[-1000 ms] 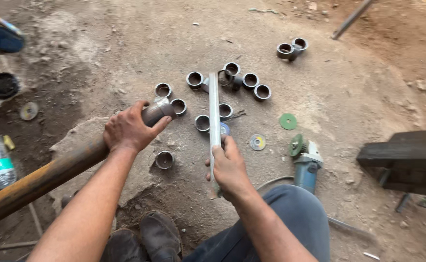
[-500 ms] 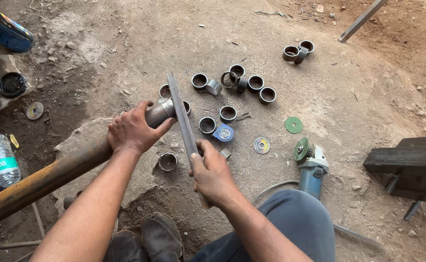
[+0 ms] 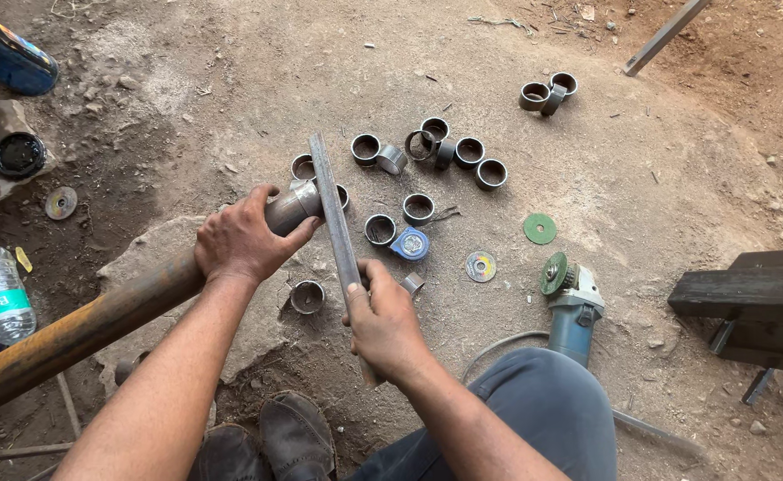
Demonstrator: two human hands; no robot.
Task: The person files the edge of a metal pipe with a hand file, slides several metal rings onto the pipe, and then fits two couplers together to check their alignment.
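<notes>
My left hand [image 3: 241, 239] wraps the long rusty steel pipe [image 3: 97, 316] near its cut end over the stone; my right hand [image 3: 384, 322] grips a flat grey metal bar [image 3: 332, 209] laid across that end.

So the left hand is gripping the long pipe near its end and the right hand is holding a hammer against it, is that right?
Not quite: in the head view the right hand holds a flat metal bar, not a hammer. The left hand does grip the long pipe near its end.

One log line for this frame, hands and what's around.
left hand: grips pipe near its end | right hand: holds flat bar laid against pipe end | ground: cut rings, angle grinder, green disc
</notes>
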